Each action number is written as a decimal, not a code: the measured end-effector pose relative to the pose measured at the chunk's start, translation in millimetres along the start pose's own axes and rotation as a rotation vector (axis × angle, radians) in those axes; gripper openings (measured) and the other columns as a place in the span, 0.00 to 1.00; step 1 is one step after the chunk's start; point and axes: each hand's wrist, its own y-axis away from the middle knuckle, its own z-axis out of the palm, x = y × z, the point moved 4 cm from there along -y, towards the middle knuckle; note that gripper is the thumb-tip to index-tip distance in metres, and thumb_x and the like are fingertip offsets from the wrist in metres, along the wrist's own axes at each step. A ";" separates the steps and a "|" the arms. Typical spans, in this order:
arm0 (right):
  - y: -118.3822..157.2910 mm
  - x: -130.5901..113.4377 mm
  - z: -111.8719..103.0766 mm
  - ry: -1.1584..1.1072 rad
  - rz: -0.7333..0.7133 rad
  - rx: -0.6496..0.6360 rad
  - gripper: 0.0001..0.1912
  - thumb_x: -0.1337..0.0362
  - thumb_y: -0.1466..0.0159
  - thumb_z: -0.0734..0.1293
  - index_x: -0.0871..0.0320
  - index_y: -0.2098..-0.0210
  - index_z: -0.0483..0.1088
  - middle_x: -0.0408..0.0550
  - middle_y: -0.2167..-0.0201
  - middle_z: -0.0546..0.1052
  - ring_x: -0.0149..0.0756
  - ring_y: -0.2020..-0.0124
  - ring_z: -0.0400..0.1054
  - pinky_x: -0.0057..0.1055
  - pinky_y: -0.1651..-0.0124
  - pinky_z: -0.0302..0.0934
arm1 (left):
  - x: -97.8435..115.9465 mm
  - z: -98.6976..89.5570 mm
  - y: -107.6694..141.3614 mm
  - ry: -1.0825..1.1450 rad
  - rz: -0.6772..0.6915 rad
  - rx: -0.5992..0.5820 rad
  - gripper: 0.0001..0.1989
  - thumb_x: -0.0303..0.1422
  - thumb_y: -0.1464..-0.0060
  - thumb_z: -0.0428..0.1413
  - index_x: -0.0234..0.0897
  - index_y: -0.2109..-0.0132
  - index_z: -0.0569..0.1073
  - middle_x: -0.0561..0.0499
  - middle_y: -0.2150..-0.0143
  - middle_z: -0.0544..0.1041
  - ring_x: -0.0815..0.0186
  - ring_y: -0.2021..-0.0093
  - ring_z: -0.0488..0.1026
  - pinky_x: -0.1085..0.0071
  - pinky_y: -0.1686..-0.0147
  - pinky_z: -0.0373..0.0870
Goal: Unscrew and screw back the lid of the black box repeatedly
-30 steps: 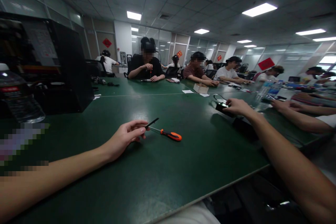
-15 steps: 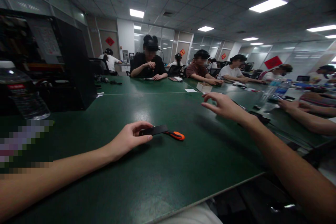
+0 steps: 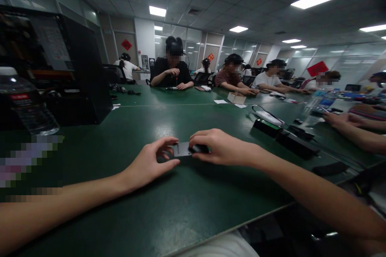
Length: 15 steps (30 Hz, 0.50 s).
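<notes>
A small flat rectangular piece [image 3: 182,149], grey on its upper face and dark at the right end, is between my two hands over the green table [image 3: 169,209]. My right hand [image 3: 221,146] has its fingers and thumb closed on the dark right end. Around the left end, my left hand [image 3: 153,156] is open, thumb and fingers apart; whether a fingertip touches the piece, I cannot tell. No orange-handled tool shows now.
Black boxy devices [image 3: 285,138] with cables lie to the right. A water bottle [image 3: 28,102] and a black cabinet [image 3: 86,72] stand at left. A small open box [image 3: 237,97] sits farther back. Several people work around the table; a co-worker's hands [image 3: 340,120] are at right.
My right hand has come down and left from the air to grip the flat piece. My left hand has loosened from it. The piece's grey face now shows; the orange handle is out of sight.
</notes>
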 end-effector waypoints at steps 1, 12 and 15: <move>10.7 16.0 -9.9 0.033 0.058 0.026 0.13 0.61 0.32 0.66 0.60 0.51 0.74 0.54 0.55 0.79 0.40 0.58 0.74 0.33 0.55 0.65 | -1.1 0.0 -0.3 0.016 -0.002 0.002 0.26 0.36 0.45 0.64 0.37 0.40 0.71 0.42 0.44 0.78 0.56 0.50 0.78 0.62 0.53 0.77; 185.5 229.8 -90.4 0.400 1.086 0.044 0.18 0.58 0.34 0.64 0.64 0.54 0.79 0.60 0.57 0.83 0.50 0.57 0.76 0.36 0.56 0.64 | 3.7 2.8 -1.4 -0.034 0.019 -0.087 0.18 0.36 0.40 0.60 0.37 0.44 0.74 0.43 0.49 0.80 0.57 0.51 0.78 0.61 0.52 0.77; 200.5 243.6 -76.8 0.345 1.135 0.000 0.16 0.59 0.36 0.65 0.62 0.55 0.79 0.58 0.58 0.83 0.49 0.58 0.76 0.36 0.57 0.65 | 4.7 2.9 -1.6 -0.040 0.010 -0.091 0.17 0.35 0.40 0.59 0.36 0.45 0.75 0.44 0.50 0.80 0.57 0.52 0.78 0.62 0.53 0.77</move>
